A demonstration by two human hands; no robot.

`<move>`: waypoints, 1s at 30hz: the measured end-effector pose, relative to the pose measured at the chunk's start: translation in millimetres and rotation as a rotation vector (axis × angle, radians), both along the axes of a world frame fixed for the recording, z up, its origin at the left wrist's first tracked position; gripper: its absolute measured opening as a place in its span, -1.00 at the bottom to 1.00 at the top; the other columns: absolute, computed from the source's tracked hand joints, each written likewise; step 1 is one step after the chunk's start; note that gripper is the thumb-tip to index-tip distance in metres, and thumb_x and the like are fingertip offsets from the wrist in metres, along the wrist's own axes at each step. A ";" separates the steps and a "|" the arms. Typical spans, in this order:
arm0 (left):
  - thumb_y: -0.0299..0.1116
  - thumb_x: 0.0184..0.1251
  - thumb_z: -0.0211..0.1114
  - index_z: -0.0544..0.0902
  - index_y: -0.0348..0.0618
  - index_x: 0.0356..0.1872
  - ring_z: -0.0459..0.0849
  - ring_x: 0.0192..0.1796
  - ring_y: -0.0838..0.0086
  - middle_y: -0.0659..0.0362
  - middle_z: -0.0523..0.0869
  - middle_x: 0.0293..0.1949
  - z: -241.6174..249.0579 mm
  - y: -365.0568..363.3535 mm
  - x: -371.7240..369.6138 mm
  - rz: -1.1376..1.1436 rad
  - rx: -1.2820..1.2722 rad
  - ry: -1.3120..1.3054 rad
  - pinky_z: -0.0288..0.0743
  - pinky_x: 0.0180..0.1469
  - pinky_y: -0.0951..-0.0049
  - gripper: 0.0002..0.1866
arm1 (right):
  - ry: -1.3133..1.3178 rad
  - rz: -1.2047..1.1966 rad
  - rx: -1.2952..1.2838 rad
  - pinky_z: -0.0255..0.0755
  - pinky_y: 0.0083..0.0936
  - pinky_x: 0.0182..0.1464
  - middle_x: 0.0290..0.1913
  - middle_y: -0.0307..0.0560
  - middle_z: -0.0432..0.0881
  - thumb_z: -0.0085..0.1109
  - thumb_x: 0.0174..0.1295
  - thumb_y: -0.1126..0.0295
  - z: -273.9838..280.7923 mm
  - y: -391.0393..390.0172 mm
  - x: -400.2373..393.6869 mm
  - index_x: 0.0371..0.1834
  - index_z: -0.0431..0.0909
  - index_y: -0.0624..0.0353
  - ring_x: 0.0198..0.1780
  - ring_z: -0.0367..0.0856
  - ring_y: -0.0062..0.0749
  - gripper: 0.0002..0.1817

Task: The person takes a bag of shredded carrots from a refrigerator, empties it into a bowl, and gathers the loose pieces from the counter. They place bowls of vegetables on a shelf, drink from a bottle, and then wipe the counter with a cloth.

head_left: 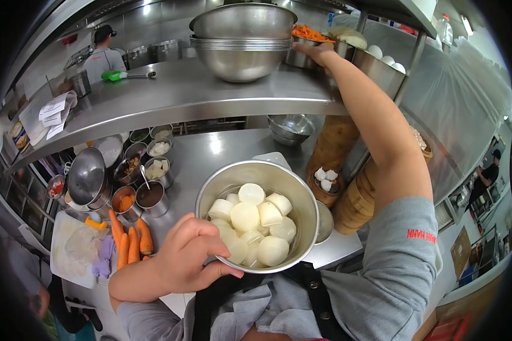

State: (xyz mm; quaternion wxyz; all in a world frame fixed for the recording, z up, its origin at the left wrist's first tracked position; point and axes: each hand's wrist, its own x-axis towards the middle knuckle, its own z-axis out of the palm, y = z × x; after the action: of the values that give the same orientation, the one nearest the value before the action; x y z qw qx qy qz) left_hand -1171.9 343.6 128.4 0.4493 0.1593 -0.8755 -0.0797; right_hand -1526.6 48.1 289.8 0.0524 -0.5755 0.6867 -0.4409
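My left hand (196, 247) grips the near left rim of a steel pot (314, 221), its thumb and fingers closed on the edge. Thick peeled white radish pieces (245, 216) lie inside the pot with some liquid. Stretched up to the steel shelf, my right hand (320, 54) is closed against a metal container (299, 59) heaped with shredded carrot (311, 33); part of its grip is hidden. Just left of that hand stands a stack of steel mixing bowls (239, 59).
Whole carrots (133, 241) lie beside a white cutting board (68, 267) at left. Several small ingredient pots, including one with brown sauce (151, 196), stand behind them. Bamboo steamers (355, 196) rise at right. Eggs (387, 59) fill a shelf container. A co-worker (103, 59) stands beyond the shelf.
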 end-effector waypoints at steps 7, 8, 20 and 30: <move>-0.22 -0.30 0.65 0.62 -0.06 -0.35 0.44 -0.42 0.39 0.20 0.48 -0.32 7.7 1.5 -4.6 -0.050 0.016 0.040 0.28 -0.40 0.46 -0.55 | -0.036 0.057 0.067 0.16 -0.34 0.40 0.42 0.36 0.10 0.56 -0.32 -0.21 1.1 -9.4 -6.1 0.40 -0.25 0.59 0.43 0.19 -0.05 0.49; -0.22 -0.31 0.65 0.62 -0.06 -0.35 0.44 -0.41 0.39 0.20 0.48 -0.32 9.6 1.8 -5.5 -0.052 0.004 0.038 0.28 -0.40 0.46 -0.55 | -0.022 0.065 0.038 0.14 -0.31 0.41 0.42 0.36 0.10 0.50 -0.29 -0.26 -2.4 -14.3 -8.6 0.41 -0.19 0.56 0.43 0.18 -0.04 0.45; -0.15 -0.32 0.65 0.61 -0.09 -0.33 0.48 -0.34 0.43 0.19 0.49 -0.33 57.9 6.0 -21.7 0.009 -0.119 0.045 0.31 -0.39 0.49 -0.51 | -0.255 0.282 0.165 -0.01 -0.16 0.46 0.49 0.23 -0.02 0.31 -0.06 -0.31 3.7 20.3 -5.6 0.50 -0.08 0.26 0.51 -0.06 0.03 0.22; 0.03 -0.11 0.55 0.53 -0.21 -0.16 0.43 -0.12 0.53 0.23 0.48 -0.15 131.7 5.3 -62.4 -0.015 0.066 0.214 0.27 -0.03 0.59 -0.38 | 0.657 0.265 0.019 0.22 -0.22 0.34 0.34 0.18 0.30 0.08 0.26 -0.04 -39.1 104.8 -24.8 0.33 0.27 0.19 0.33 0.31 0.04 -0.31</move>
State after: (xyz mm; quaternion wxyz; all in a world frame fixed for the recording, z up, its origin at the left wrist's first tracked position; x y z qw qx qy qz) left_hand -1234.3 348.8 260.1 0.5340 0.1580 -0.8206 -0.1285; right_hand -1551.4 152.9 250.7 -0.1094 -0.7703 0.5903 -0.2151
